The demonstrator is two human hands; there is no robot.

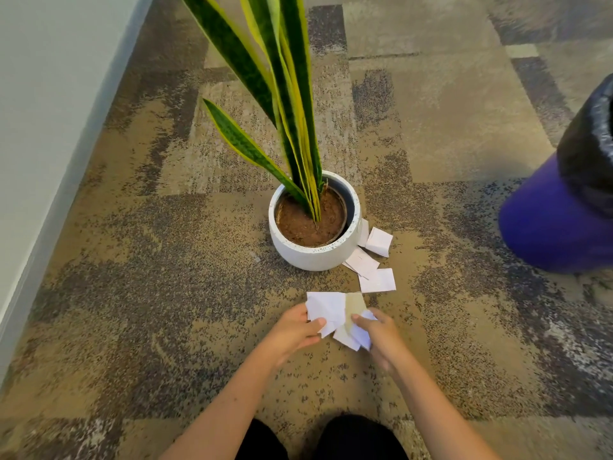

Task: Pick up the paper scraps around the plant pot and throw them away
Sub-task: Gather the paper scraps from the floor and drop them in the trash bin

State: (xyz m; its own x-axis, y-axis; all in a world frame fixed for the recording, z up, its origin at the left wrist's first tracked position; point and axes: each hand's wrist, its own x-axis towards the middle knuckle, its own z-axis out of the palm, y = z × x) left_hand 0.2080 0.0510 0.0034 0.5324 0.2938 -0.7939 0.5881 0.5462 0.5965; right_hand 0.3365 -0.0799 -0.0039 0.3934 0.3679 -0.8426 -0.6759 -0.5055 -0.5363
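A white round plant pot with a tall green-and-yellow snake plant stands on the carpet. Several white paper scraps lie on the floor against its right and front-right side. In front of the pot, my left hand grips a bunch of white scraps between thumb and fingers. My right hand pinches more scraps, white ones and a beige one, right beside the left hand's bunch. The two bunches overlap between my hands, just above the carpet.
A purple bin lined with a black bag stands at the right edge. A pale wall runs along the left. Patterned brown and grey carpet covers the floor. My dark-clothed knees show at the bottom.
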